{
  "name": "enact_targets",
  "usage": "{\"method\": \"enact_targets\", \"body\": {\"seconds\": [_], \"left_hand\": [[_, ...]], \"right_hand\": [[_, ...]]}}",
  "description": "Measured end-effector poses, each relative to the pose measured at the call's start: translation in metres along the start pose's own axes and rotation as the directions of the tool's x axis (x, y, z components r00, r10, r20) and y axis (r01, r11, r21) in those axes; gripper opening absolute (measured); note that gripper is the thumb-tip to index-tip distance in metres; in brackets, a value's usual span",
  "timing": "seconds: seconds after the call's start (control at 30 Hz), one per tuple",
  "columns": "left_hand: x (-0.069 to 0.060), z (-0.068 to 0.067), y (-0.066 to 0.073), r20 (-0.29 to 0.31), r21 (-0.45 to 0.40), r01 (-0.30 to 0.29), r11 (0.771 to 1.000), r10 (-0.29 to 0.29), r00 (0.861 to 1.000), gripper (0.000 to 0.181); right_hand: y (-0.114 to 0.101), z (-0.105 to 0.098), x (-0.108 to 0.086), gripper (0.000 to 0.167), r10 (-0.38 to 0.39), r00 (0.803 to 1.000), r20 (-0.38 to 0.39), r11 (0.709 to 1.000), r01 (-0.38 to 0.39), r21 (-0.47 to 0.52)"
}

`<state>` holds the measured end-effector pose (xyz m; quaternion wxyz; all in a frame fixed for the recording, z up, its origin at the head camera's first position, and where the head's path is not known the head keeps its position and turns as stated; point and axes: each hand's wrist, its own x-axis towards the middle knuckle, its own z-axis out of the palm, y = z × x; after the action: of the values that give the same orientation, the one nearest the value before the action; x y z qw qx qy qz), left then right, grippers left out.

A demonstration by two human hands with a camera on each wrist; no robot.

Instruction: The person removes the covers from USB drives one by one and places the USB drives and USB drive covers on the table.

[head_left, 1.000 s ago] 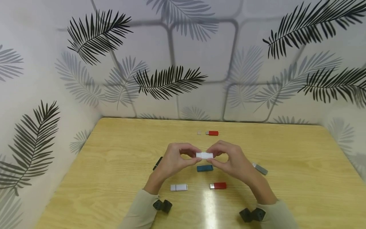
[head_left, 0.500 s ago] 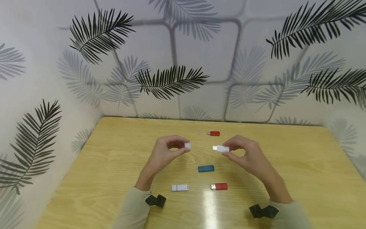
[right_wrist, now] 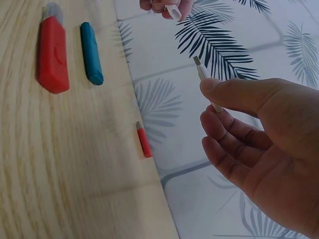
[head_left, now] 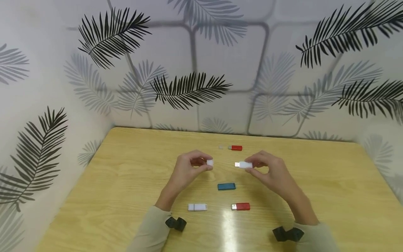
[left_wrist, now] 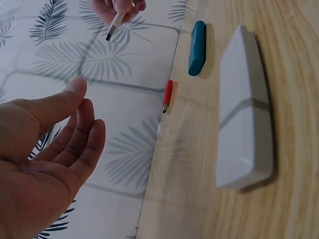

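My left hand (head_left: 187, 171) pinches a small white cap (head_left: 210, 162) between thumb and fingertips, held above the table. My own fingers hide the cap in the left wrist view, but the right wrist view shows the white cap (right_wrist: 173, 12) at its top. In my right hand (head_left: 272, 173), thumb and fingers grip a white USB stick (head_left: 246, 165) by its rear end. Its bare metal plug points left at the cap, with a gap between the two. Below them lies a blue USB stick (head_left: 226, 186).
Toward the back of the wooden table (head_left: 135, 161) are a red USB stick (head_left: 237, 148) and a small clear cap (head_left: 220, 147). Nearer lie a capped white USB stick (head_left: 197, 207) and another red one (head_left: 240, 206). A leaf-patterned wall covering (head_left: 220, 112) rises behind.
The cap has come off the white USB stick as my hands parted, baring the metal plug. Since half a second ago, my left hand has shifted slightly back to the right.
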<state>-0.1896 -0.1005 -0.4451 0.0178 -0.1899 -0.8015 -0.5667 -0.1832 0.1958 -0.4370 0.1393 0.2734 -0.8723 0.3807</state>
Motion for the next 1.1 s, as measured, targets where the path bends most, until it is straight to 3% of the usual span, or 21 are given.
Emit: {"method": "enact_targets", "body": {"seconds": [0.2,0.33,0.53,0.73,0.97,1.1], "left_hand": [[0.000,0.004,-0.005,-0.007,-0.007,0.013,1.000,-0.013,1.000,0.022],[-0.001,0.008,-0.007,-0.019,0.071,0.052,0.996,-0.051,0.999,0.022],[-0.001,0.015,-0.012,0.017,0.182,0.086,0.980,-0.090,0.996,0.023],[0.003,0.016,-0.016,0.018,0.182,0.099,0.978,-0.104,0.994,0.021],[0.017,0.013,-0.018,-0.084,0.186,0.131,0.974,-0.116,0.990,0.017],[0.025,0.011,-0.021,-0.055,0.171,0.142,0.975,-0.134,0.989,0.017]], "right_hand": [[0.007,0.007,-0.001,0.023,0.036,0.999,-0.001,0.999,-0.036,0.004],[0.011,0.012,0.000,0.022,0.048,0.999,-0.026,0.999,-0.048,0.018],[0.018,0.016,-0.003,0.022,0.104,0.994,-0.028,0.994,-0.102,0.044],[0.021,0.015,-0.004,0.021,0.143,0.990,-0.008,0.988,-0.143,0.058],[0.027,0.017,0.001,0.019,0.167,0.986,0.001,0.981,-0.166,0.097],[0.030,0.021,0.006,0.020,0.213,0.977,0.005,0.972,-0.212,0.097]]}}
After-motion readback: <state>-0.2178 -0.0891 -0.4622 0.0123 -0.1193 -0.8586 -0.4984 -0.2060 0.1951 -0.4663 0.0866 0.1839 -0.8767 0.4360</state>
